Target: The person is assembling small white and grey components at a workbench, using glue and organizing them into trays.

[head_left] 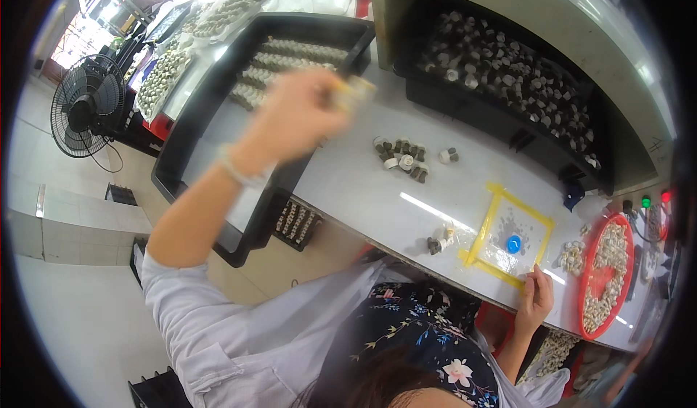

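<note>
My left hand (301, 114), blurred by motion, is raised over the right side of a large black tray (250, 241). Its fingers are closed on a small white-and-yellow piece (353, 94), too smeared to name. Rows of small white-and-grey parts (290, 63) stand at the tray's far end. My right hand (536, 297) rests at the table's near edge, fingers curled together by a yellow-taped square (501, 268); what they pinch, if anything, is hidden. A blue round cap (514, 245) sits inside the square among wet-looking spots. Left of it lie a few small parts (440, 241).
A loose cluster of white-and-dark parts (404, 157) lies mid-table. Behind it stands a black bin (465, 107) heaped with similar parts. A red oval tray (587, 313) of small pale pieces is at the right. A black fan (83, 107) stands far left.
</note>
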Demonstrator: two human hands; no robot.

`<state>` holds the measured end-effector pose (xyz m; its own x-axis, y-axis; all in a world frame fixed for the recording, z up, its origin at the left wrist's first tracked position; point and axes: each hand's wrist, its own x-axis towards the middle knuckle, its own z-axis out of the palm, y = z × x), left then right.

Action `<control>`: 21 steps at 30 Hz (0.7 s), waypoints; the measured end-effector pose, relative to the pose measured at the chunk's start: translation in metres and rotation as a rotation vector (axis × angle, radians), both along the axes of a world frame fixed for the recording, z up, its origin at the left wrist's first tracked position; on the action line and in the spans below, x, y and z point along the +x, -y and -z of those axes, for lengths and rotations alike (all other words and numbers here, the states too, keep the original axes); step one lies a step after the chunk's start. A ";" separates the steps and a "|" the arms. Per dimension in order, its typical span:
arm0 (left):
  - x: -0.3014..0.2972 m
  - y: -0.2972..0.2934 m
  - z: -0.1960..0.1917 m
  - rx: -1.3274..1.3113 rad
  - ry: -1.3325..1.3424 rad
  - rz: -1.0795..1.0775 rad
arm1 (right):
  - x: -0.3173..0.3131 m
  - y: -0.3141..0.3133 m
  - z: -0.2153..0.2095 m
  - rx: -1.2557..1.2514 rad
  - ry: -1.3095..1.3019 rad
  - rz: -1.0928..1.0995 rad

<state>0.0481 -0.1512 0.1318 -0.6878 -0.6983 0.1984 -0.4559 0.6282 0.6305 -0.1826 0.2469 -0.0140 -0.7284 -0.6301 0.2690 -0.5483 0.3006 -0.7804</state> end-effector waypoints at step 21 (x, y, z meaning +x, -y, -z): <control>0.158 0.198 0.083 -0.427 0.463 -0.523 | -0.001 0.006 0.000 0.036 -0.002 0.027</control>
<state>0.2066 -0.3490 0.0488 -0.3714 -0.8803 0.2952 -0.9122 0.4053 0.0608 -0.1831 0.2404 -0.0138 -0.7451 -0.6193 0.2475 -0.5407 0.3436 -0.7679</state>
